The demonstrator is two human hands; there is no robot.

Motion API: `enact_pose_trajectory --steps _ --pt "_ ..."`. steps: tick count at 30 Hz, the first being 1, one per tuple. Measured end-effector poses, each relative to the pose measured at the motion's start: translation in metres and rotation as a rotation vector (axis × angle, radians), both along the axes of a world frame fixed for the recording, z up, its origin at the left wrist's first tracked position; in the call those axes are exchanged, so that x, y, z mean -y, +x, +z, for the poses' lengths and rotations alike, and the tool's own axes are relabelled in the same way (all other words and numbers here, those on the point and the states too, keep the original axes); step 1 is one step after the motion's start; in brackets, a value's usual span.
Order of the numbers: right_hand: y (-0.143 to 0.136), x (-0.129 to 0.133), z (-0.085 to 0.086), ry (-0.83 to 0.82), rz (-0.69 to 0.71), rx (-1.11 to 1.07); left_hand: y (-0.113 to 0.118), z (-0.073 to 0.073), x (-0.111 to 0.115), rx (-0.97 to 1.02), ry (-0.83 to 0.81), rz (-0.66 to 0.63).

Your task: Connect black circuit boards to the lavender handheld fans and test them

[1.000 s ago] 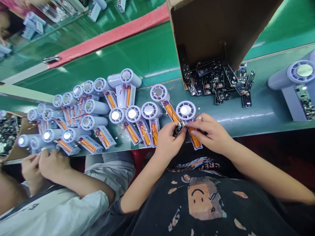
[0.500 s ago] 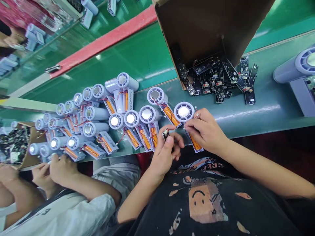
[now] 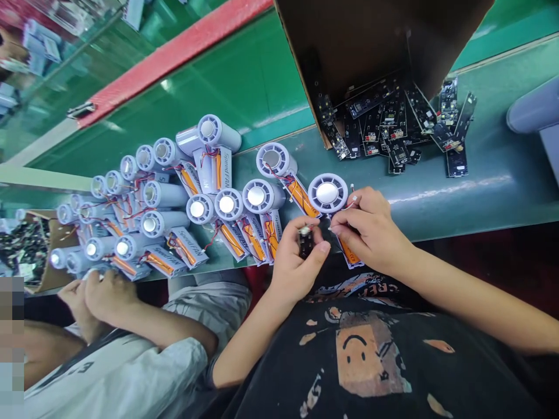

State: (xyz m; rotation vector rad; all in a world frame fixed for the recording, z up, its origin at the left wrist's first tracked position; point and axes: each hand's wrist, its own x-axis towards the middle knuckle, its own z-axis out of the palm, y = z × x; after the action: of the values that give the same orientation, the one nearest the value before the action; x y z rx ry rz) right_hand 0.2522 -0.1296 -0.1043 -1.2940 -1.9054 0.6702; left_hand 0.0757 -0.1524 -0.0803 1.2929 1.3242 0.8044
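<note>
My left hand [image 3: 297, 259] is closed round a small black circuit board [image 3: 305, 241], whose end with a pale connector points up. Close on its right, my right hand [image 3: 373, 233] pinches thin wires with small white plugs [image 3: 353, 199]. Those wires belong to the lavender fan unit [image 3: 328, 193] just beyond my fingers. Its open handle, with an orange battery [image 3: 349, 251] inside, lies at the bench edge, partly covered by my right hand. Another fan unit [image 3: 276, 160] with its orange battery showing lies up and to the left.
A cardboard box [image 3: 301, 75] spills black circuit boards [image 3: 395, 125] onto the green bench [image 3: 493, 198]. Many fan units [image 3: 163, 195] stand at the left. A co-worker's hands [image 3: 102, 297] are beside them. Another lavender unit [image 3: 535, 105] lies far right.
My left hand has turned the black board, so more of its face shows, closer to my right hand. My right hand still pinches the wires. The view has shifted slightly.
</note>
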Motion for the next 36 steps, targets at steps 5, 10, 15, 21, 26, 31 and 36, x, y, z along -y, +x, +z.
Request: enact_pose_trajectory --steps 5,10,15,21,26,31,36 --pt "0.001 -0.002 -0.002 -0.009 0.02 0.005 0.006 0.007 -0.013 -0.259 0.384 -0.014" --pt "0.004 -0.002 -0.002 -0.028 0.031 -0.048 0.007 0.009 -0.018 -0.338 0.535 -0.029" --pt "0.001 0.004 0.001 0.024 -0.05 -0.037 0.016 -0.005 -0.012 0.039 0.173 0.261" --pt "-0.006 0.006 0.004 0.087 -0.144 0.109 0.022 -0.016 -0.009 0.244 0.112 0.336" --pt "-0.002 0.003 0.002 0.024 -0.085 -0.007 0.024 -0.015 -0.011 0.326 0.063 0.32" --pt "0.002 0.001 -0.002 0.001 -0.052 -0.158 0.021 -0.006 -0.011 0.259 -0.007 0.218" --pt "0.002 0.001 0.0 0.032 -0.1 -0.185 0.003 0.013 0.006 0.047 -0.006 -0.032"
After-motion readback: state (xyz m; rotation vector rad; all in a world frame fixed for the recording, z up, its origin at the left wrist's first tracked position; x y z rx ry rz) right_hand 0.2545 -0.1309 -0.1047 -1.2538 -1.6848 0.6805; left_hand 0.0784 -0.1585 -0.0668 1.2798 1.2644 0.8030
